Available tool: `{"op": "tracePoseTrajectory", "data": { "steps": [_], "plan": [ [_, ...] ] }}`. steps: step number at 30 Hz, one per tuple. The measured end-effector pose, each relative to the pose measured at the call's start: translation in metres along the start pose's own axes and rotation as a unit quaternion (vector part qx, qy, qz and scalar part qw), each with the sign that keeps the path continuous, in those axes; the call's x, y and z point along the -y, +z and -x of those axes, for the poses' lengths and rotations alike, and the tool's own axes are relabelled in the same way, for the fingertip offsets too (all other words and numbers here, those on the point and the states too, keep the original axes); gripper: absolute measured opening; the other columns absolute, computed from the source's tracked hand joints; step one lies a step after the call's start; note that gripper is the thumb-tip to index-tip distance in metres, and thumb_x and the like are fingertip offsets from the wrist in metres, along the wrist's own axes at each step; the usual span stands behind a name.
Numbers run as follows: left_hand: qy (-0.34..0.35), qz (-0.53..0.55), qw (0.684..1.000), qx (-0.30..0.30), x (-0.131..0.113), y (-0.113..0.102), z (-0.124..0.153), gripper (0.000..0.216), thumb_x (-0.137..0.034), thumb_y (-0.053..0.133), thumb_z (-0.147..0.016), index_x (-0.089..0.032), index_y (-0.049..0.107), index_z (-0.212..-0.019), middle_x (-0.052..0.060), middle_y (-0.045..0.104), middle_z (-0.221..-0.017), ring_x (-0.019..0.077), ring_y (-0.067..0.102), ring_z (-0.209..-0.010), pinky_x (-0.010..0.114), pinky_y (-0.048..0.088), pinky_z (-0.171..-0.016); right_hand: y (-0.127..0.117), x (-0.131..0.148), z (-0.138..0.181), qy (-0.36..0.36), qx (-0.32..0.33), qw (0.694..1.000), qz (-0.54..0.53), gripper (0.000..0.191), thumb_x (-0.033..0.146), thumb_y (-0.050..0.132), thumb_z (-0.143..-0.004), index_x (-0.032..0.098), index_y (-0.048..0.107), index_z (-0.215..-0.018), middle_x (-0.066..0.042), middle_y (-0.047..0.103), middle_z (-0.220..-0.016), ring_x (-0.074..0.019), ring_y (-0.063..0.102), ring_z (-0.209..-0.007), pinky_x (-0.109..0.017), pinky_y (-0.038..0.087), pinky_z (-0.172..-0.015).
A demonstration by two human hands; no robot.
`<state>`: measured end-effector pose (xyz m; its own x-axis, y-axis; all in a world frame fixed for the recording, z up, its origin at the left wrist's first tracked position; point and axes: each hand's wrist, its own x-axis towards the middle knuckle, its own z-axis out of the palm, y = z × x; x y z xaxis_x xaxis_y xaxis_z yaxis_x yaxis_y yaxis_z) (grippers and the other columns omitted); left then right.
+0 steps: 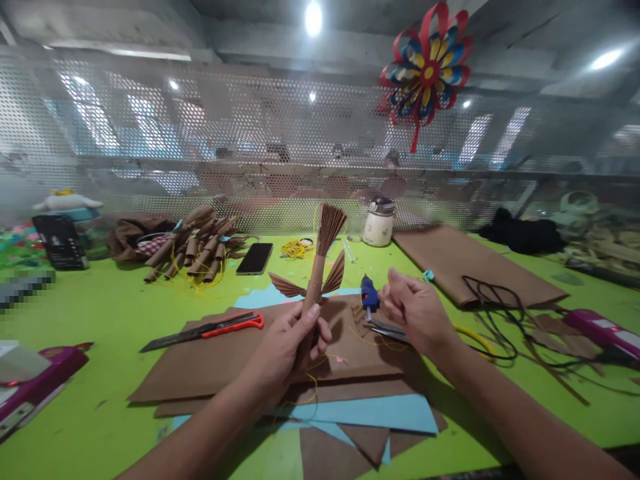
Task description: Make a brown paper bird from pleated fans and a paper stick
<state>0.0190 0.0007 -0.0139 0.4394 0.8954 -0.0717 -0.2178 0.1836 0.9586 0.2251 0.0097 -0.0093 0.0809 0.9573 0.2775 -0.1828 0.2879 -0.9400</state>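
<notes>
Left hand (300,330) is gripping the lower tube of a brown paper figure (315,277), fingers closed round it; right hand (413,303) is forming a closed fist beside a blue glue gun (369,294), contents, if any, not discernible. Figure is sitting above the brown paper stack (225,363). Progress, judged: tube, pleated fan (331,227) and two wings are looking joined; remaining work is not showing. Long axis is running near upright, leaning slightly right, fan pointing up.
</notes>
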Motion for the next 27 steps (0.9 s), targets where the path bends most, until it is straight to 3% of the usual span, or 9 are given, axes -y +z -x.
{"op": "tracePoseTrajectory", "data": {
  "steps": [4,9,14,19,22,25,27],
  "plan": [
    [0.002,-0.002,1.000,-0.018,-0.001,0.001,0.002,0.026,-0.041,0.054,-0.083,-0.016,0.047,-0.079,-0.001,0.055,-0.066,0.0044,0.043,-0.049,0.016,0.031,-0.044,0.001,-0.004,0.003,-0.014,0.021,0.997,0.074,0.023,0.035,0.070,-0.071,0.017,0.057,-0.067,0.004,0.055,-0.054,-0.0071,0.046,-0.048,-0.020,0.037,-0.048],
    [0.029,-0.022,0.998,-0.049,-0.002,0.002,0.000,0.026,-0.040,0.055,-0.083,-0.018,0.042,-0.081,-0.002,0.058,-0.068,0.0054,0.047,-0.051,0.016,0.033,-0.046,0.000,-0.004,0.007,0.014,0.054,0.996,0.070,0.021,0.034,0.071,-0.070,0.014,0.063,-0.069,0.001,0.059,-0.054,-0.0082,0.050,-0.048,-0.021,0.040,-0.048],
    [0.053,-0.018,0.997,-0.049,-0.001,0.002,-0.001,0.025,-0.039,0.056,-0.082,-0.018,0.042,-0.083,-0.001,0.059,-0.072,0.0067,0.049,-0.056,0.017,0.037,-0.049,-0.002,-0.004,0.002,0.016,0.028,0.999,0.013,0.027,0.039,0.065,-0.076,0.015,0.058,-0.065,0.008,0.041,-0.041,-0.0038,0.031,-0.035,-0.018,0.023,-0.037],
    [0.051,-0.029,0.996,-0.060,-0.003,0.001,0.000,0.025,-0.040,0.057,-0.080,-0.018,0.046,-0.084,-0.002,0.058,-0.074,0.0056,0.049,-0.054,0.018,0.039,-0.050,-0.010,-0.006,-0.010,-0.001,-0.051,0.999,-0.007,0.039,0.044,0.064,-0.076,0.016,0.047,-0.053,0.010,0.031,-0.037,-0.0026,0.025,-0.034,-0.018,0.018,-0.034],
    [0.055,-0.045,0.994,-0.079,-0.003,-0.001,-0.002,0.026,-0.041,0.059,-0.078,-0.018,0.048,-0.082,-0.002,0.058,-0.071,0.0067,0.052,-0.056,0.018,0.041,-0.051,-0.016,-0.008,-0.016,-0.015,-0.096,0.995,0.032,0.026,0.036,0.075,-0.065,0.015,0.059,-0.065,0.007,0.048,-0.045,-0.0043,0.039,-0.038,-0.017,0.031,-0.036],
    [0.058,-0.058,0.992,-0.100,-0.003,-0.002,-0.005,0.027,-0.042,0.060,-0.077,-0.018,0.049,-0.081,0.000,0.060,-0.071,0.0078,0.053,-0.055,0.019,0.041,-0.049,-0.022,-0.009,-0.019,-0.001,-0.082,0.996,0.029,0.029,0.034,0.077,-0.061,0.014,0.064,-0.078,-0.002,0.066,-0.065,-0.0102,0.058,-0.052,-0.024,0.050,-0.051],
    [0.050,-0.071,0.991,-0.106,-0.002,-0.003,-0.006,0.028,-0.043,0.061,-0.076,-0.017,0.050,-0.080,0.001,0.061,-0.072,0.0078,0.052,-0.051,0.019,0.040,-0.046,-0.023,-0.008,-0.020,0.006,-0.069,0.998,0.009,0.034,0.034,0.077,-0.061,0.014,0.063,-0.085,-0.005,0.069,-0.071,-0.0131,0.062,-0.055,-0.029,0.054,-0.057]
  ]
}}
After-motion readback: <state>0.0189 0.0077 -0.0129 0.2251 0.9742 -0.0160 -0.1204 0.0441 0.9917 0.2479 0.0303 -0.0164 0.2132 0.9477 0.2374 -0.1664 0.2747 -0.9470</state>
